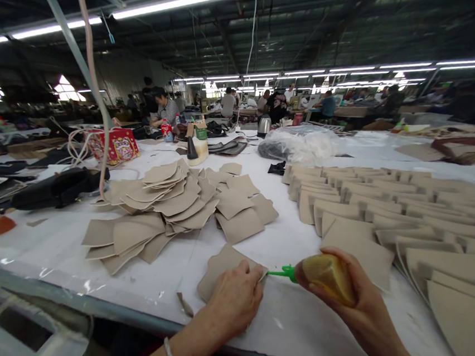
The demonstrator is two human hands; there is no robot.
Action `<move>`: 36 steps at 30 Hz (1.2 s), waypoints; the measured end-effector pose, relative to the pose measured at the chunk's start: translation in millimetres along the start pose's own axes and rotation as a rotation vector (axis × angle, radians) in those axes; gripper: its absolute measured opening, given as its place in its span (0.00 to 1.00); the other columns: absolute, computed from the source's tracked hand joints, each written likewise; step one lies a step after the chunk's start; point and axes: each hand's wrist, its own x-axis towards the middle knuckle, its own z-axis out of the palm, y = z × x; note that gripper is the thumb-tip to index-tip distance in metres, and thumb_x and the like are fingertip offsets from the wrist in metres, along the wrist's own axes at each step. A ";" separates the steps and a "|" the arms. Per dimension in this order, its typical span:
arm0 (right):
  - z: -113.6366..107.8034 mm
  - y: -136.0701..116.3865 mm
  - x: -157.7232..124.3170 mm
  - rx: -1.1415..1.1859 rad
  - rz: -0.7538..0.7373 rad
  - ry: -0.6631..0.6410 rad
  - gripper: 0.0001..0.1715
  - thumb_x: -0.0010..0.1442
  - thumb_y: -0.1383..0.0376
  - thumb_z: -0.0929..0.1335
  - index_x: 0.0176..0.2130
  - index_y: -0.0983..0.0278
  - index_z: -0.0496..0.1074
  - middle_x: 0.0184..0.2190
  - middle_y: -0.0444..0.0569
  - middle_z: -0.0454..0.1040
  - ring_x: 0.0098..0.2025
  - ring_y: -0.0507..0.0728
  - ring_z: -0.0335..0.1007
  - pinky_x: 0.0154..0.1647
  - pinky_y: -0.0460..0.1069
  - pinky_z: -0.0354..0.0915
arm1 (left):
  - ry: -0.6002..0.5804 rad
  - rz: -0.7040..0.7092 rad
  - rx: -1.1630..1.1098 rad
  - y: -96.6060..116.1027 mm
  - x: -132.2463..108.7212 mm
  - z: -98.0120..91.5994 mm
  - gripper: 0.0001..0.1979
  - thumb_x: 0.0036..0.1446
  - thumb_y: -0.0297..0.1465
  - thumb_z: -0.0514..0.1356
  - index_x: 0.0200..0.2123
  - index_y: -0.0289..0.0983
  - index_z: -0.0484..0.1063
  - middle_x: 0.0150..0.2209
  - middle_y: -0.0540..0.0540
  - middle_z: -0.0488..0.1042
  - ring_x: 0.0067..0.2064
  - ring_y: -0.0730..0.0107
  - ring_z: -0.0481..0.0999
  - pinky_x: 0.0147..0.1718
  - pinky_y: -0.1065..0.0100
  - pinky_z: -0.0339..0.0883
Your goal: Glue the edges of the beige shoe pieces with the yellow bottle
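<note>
One beige piece lies under the left hand, grip unclear; the right hand clamps a green-nozzled bottle.

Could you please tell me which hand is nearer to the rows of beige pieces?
Right: the right hand, gripping the bottle, is beside the rows; the left hand is farther left, on a single piece.

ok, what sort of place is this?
Looks like a factory workshop, possibly leather or fabric goods: many flat beige pieces piled on a white worktable, an amber squeeze bottle in the right hand, and people among other tables further back.
</note>
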 end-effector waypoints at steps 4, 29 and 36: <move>-1.2 8.1 -2.5 -0.038 -0.035 0.011 0.28 0.55 0.52 0.71 0.52 0.54 0.63 0.47 0.43 0.67 0.45 0.58 0.67 0.45 0.47 0.62 | -0.026 -0.001 0.017 -0.3 0.2 -0.6 0.16 0.62 0.31 0.46 0.49 0.45 0.67 0.39 0.46 0.70 0.37 0.61 0.74 0.36 0.64 0.66; -1.9 15.4 -11.1 0.117 0.129 -0.035 0.31 0.53 0.50 0.72 0.52 0.56 0.63 0.47 0.45 0.66 0.45 0.60 0.65 0.45 0.49 0.60 | -0.053 0.035 -0.006 -5.6 -4.3 -0.8 0.19 0.61 0.31 0.44 0.52 0.44 0.64 0.40 0.46 0.69 0.36 0.61 0.74 0.37 0.62 0.66; -3.5 11.2 -14.3 0.154 0.151 -0.063 0.31 0.53 0.51 0.72 0.52 0.56 0.63 0.45 0.45 0.68 0.42 0.59 0.66 0.43 0.48 0.62 | -0.047 0.042 -0.013 -8.2 -6.8 -1.0 0.20 0.62 0.31 0.42 0.55 0.45 0.62 0.40 0.46 0.68 0.37 0.61 0.73 0.37 0.62 0.66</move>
